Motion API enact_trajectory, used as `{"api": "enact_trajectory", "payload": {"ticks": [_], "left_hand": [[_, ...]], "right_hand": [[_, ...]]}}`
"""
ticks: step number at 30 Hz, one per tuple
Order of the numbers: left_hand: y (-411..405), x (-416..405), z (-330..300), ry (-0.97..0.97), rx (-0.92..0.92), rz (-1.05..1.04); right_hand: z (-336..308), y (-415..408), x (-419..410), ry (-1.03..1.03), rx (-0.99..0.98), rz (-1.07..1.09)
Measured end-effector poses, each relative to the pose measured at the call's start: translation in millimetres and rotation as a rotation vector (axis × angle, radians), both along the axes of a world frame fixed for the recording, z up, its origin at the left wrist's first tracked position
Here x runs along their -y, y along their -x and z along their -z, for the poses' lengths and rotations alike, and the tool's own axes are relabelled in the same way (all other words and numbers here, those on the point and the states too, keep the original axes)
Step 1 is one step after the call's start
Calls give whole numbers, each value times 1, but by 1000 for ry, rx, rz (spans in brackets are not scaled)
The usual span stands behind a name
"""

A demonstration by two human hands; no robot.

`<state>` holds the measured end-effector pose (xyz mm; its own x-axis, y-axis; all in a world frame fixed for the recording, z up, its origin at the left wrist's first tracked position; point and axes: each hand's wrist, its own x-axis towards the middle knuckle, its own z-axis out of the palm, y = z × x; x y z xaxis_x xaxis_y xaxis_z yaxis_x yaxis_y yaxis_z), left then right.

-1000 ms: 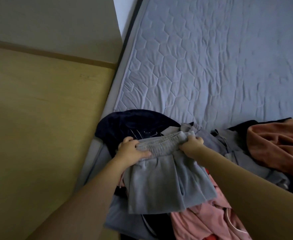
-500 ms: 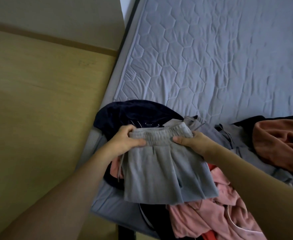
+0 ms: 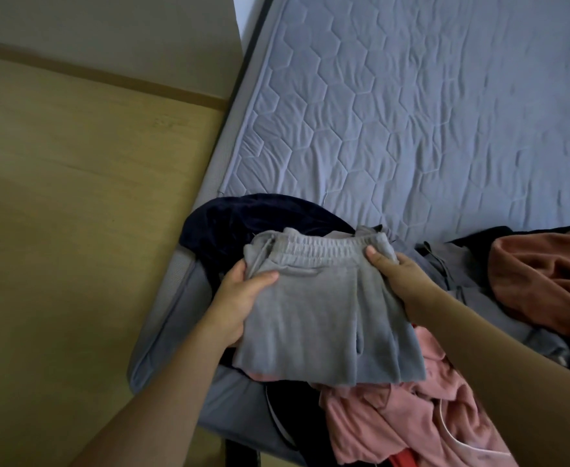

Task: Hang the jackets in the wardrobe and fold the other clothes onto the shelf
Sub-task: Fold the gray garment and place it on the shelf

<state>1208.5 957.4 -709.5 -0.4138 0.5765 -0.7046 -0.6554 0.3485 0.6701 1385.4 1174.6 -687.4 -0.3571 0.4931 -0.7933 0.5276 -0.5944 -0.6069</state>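
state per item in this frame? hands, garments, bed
left hand: grips the grey shorts' left edge
right hand: grips the shorts' right edge near the waistband
grey shorts: folded, held above the pile
navy garment: crumpled, unfolded, at the mattress corner
pink garment: crumpled, unfolded
rust garment: bunched, unfolded
mattress: bare quilted cover

grey shorts (image 3: 327, 311), folded into a rough rectangle with the ribbed elastic waistband on the far side, held up above the mattress's (image 3: 411, 129) near left corner by both side edges. a navy garment (image 3: 243, 220) lies crumpled at that left edge just beyond them. pink clothes (image 3: 394, 419) are heaped under them at the near edge, and a rust garment (image 3: 546, 281) lies bunched to the right.
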Motion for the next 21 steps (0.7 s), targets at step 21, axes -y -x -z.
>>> {"api": "enact_trajectory", "payload": {"ticks": [21], "left_hand": [[37, 2, -74, 83, 171, 0]], "right_hand": [[-66, 32, 9, 359, -154, 25]]}}
